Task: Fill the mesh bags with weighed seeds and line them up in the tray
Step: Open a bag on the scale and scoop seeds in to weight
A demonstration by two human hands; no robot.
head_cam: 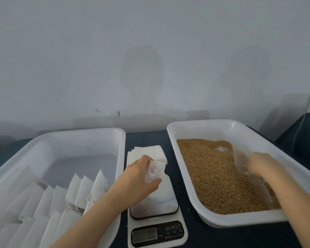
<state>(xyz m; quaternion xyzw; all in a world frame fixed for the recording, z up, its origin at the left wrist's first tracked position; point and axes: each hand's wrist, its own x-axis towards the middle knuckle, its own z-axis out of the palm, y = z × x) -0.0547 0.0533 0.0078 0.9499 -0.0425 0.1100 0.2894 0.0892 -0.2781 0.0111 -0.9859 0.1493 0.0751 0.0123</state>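
My left hand (138,176) grips an open white mesh bag (155,171) just above the platform of a white kitchen scale (161,199). Behind the scale lies a stack of empty mesh bags (147,152). On the right, a white tray (200,122) holds brown seeds (209,172). My right hand (259,163) is in that tray, blurred, gripping what looks like a translucent scoop (240,161) that touches the seeds. On the left, a second white tray (79,131) has several filled, tied bags (86,187) standing in rows at its near end.
The scale's dark display panel (157,231) faces me at the near edge. All of it sits on a dark tabletop (145,138) against a pale wall. A dark object (304,133) stands at the far right. The far half of the left tray holds no bags.
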